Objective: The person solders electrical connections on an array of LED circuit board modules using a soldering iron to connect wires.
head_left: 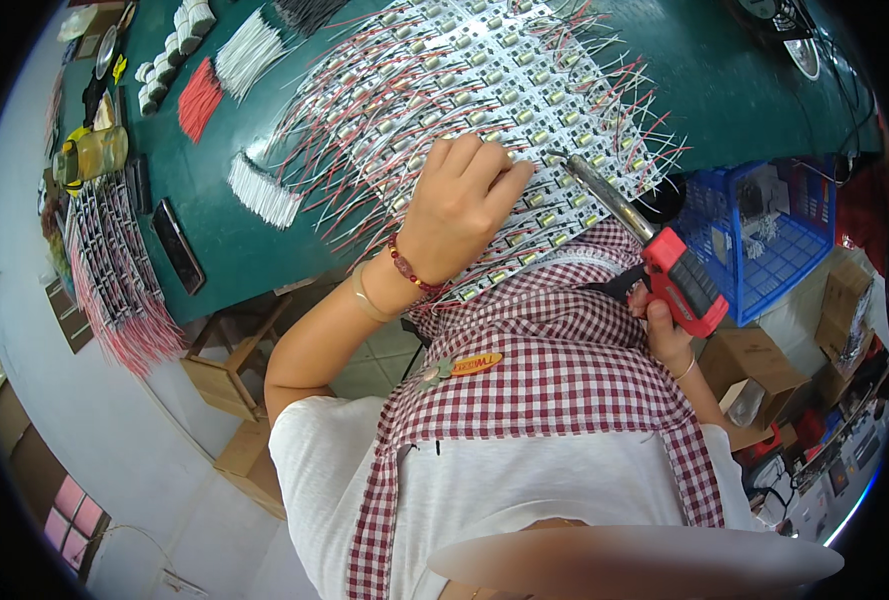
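A large panel of small white circuit boards (499, 75) lies at the table's near edge, with many red and white wires sticking out along its sides. Over its near part, my left hand (464, 205) is closed, fingers curled and thumb side toward the boards; whatever the fingertips pinch is hidden. My right hand (668, 340) grips the handle of a red and black soldering iron (686, 285). Its metal barrel slants up to the left, and the tip is over the boards, just right of my left fingers.
White wire bundles (264, 195) and a red wire bundle (200, 100) lie left on the green table (229, 245). Near them are a phone (177, 245), a yellowish container (94, 158) and wired boards (119, 260) overhanging the edge. A blue plastic basket (764, 275) and cardboard boxes (749, 365) stand right.
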Demonstrator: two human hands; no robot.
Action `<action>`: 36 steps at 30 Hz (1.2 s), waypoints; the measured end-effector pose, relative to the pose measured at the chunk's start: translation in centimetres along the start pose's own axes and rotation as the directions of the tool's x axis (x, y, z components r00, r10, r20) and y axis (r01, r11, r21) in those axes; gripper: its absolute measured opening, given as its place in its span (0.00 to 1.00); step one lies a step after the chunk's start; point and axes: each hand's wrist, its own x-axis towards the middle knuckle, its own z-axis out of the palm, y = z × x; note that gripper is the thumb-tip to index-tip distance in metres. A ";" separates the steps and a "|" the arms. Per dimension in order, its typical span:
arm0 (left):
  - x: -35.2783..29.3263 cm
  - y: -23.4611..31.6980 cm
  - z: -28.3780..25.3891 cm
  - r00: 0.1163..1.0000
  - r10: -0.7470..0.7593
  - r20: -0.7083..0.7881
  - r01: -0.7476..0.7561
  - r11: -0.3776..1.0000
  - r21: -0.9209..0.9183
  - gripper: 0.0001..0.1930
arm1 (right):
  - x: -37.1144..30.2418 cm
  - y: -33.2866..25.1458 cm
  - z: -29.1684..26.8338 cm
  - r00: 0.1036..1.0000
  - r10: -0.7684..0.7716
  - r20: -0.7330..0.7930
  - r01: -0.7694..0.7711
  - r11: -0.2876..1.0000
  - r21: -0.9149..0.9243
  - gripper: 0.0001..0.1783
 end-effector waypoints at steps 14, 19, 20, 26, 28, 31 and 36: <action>-0.3 0.3 0.9 1.000 -0.016 0.001 0.016 0.997 -0.077 0.15 | -1.0 1.9 -1.4 0.996 -0.070 0.055 0.082 0.958 -0.276 0.13; -0.2 0.4 1.0 0.999 -0.029 0.019 0.031 0.996 -0.084 0.15 | -1.0 2.7 -1.6 0.993 -0.093 0.073 0.114 0.923 -0.368 0.12; -0.2 0.4 1.0 0.999 -0.033 0.026 0.035 0.996 -0.083 0.15 | -1.0 2.9 -1.6 0.991 -0.114 0.077 0.135 0.914 -0.382 0.12; -0.2 0.3 1.1 0.999 -0.028 0.023 0.030 0.995 -0.092 0.14 | -1.1 2.1 -1.6 0.994 -0.093 0.055 0.106 0.944 -0.311 0.13; -0.2 0.2 1.1 0.999 -0.027 0.026 0.029 0.996 -0.088 0.14 | -1.2 2.5 -1.5 0.994 -0.106 0.034 0.111 0.944 -0.310 0.13; -0.2 0.2 1.1 0.999 -0.025 0.029 0.027 0.996 -0.083 0.13 | -1.1 2.4 -1.3 0.994 -0.105 0.028 0.108 0.943 -0.313 0.13; -0.2 0.2 1.2 1.000 -0.011 0.021 0.013 0.997 -0.078 0.13 | -0.9 3.0 -1.3 0.993 -0.107 0.056 0.120 0.934 -0.337 0.12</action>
